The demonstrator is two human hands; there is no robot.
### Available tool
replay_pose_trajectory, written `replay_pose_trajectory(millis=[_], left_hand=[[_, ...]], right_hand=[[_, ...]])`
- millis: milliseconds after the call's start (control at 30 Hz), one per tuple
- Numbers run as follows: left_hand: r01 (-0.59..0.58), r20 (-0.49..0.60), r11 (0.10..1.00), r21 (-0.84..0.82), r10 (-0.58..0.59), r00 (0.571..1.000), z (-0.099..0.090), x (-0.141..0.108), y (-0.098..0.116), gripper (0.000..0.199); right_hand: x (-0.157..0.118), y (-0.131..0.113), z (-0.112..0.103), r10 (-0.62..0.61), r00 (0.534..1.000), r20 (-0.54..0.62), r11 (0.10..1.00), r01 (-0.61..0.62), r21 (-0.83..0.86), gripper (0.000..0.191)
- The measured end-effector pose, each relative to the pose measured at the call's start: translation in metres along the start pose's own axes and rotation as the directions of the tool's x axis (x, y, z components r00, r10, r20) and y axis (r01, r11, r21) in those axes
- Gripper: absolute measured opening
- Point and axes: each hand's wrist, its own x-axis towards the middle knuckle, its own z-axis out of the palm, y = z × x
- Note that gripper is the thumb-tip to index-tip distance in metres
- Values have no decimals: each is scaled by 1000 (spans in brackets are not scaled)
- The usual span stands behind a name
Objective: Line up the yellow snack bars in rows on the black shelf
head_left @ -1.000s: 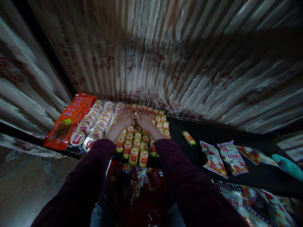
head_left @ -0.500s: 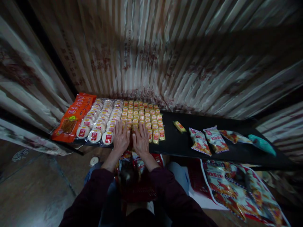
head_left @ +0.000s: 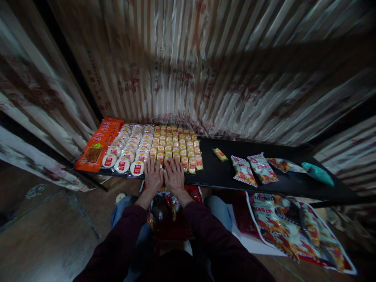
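At the black shelf (head_left: 216, 168), left hand (head_left: 153, 178) and right hand (head_left: 175, 178) unclenched against yellow packets (head_left: 175, 150)

Dim light; striped sheeting (head_left: 182, 51) with reddish print behind black table (head_left: 213, 170); brownish floor (head_left: 53, 239).

Bare shelf (head_left: 207, 161) just right of yellow packets (head_left: 175, 144), curtain (head_left: 182, 86) behind

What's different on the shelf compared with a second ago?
The left hand and right hand have drawn back toward the person, from the rear rows of yellow packs to the front ones; neither appears to have grasped or released anything. The orange packets, round white packs and lone yellow pack stayed put.
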Motion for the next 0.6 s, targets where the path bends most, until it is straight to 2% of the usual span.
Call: replay_pose_trajectory(millis=[133, 367, 600], left_hand=[[2, -1, 1000, 6, -2, 1000, 1, -1, 0, 52], [-46, -67, 999, -1, 45, 997, -4, 7, -2, 50], [-27, -45, 999, -22, 26, 999, 1, 12, 1, 50]], right_hand=[[-1, 3, -1, -11, 1000, 17, 1000, 11, -4, 45], [7, 5, 1, -5, 1000, -12, 1000, 5, 8, 46], [18, 9, 8, -18, 1000, -24, 1000, 18, 7, 46]])
